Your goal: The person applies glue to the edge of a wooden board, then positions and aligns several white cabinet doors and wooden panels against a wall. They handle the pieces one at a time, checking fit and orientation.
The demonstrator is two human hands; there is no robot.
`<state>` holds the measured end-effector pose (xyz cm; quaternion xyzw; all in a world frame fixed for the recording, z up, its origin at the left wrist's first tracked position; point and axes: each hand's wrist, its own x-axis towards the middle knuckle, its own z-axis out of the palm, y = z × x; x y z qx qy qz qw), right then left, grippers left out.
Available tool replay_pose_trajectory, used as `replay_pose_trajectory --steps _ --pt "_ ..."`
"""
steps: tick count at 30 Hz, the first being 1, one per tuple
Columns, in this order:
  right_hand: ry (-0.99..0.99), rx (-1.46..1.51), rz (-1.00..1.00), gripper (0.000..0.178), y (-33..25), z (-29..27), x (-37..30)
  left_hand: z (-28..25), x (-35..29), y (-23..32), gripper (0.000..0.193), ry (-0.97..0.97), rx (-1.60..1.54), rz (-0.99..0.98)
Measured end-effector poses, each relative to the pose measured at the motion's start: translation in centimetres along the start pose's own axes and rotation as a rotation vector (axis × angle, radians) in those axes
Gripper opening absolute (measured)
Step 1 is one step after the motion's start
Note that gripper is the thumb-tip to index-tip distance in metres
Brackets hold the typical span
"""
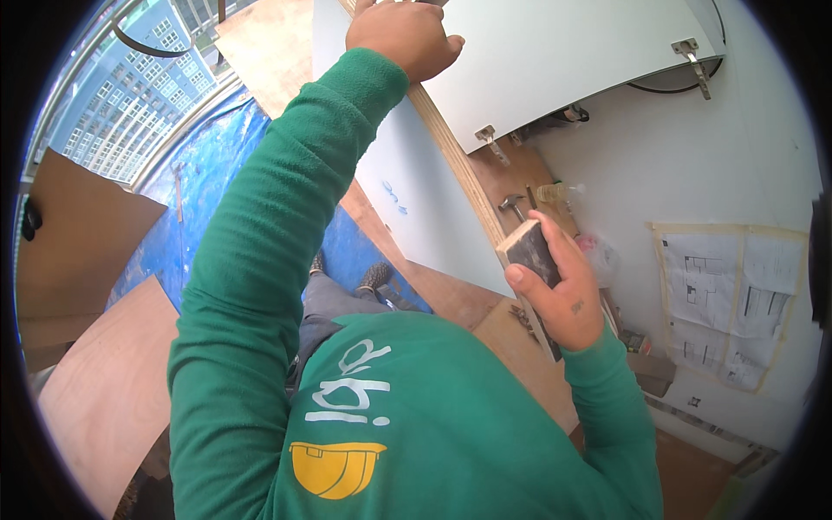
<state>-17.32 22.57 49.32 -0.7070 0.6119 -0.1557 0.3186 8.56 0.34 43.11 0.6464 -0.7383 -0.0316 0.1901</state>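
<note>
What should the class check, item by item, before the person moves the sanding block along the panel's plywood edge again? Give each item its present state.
1. Left hand steadies the top of the white panel: ok.
2. Right hand has a firm grip on the sanding block: ok.
3. Block lies flat against the plywood edge: cannot tell.
4. Fingers kept off the block's rubbing face: cannot tell, face hidden.
5. Hammer beyond the edge lies out of the block's path: ok.
6. Hinges on the white door above stay apart from both hands: ok.

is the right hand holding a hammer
No, the right hand grips a sanding block; the hammer lies apart, beyond it.
</note>
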Motion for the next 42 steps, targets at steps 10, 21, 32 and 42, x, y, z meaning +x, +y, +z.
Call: replay_pose_trajectory --steps 10,21,32,42 --pt "-0.014 -0.012 0.015 0.079 1.2 -0.6 -1.9 -1.5 -0.1 0.5 0.050 -0.031 -0.018 -0.018" --pt "-0.023 0.018 0.065 0.078 0.4 -0.7 -2.2 0.5 -0.2 -0.2 0.048 0.075 0.031 0.021" --pt "0.004 -0.038 -0.059 0.076 1.0 -0.2 -0.3 0.3 0.0 -0.4 0.047 0.036 0.017 -0.012" --pt "-0.067 0.044 -0.080 0.085 -0.9 1.5 6.1 0.6 0.2 -0.7 0.048 0.034 -0.031 -0.017"
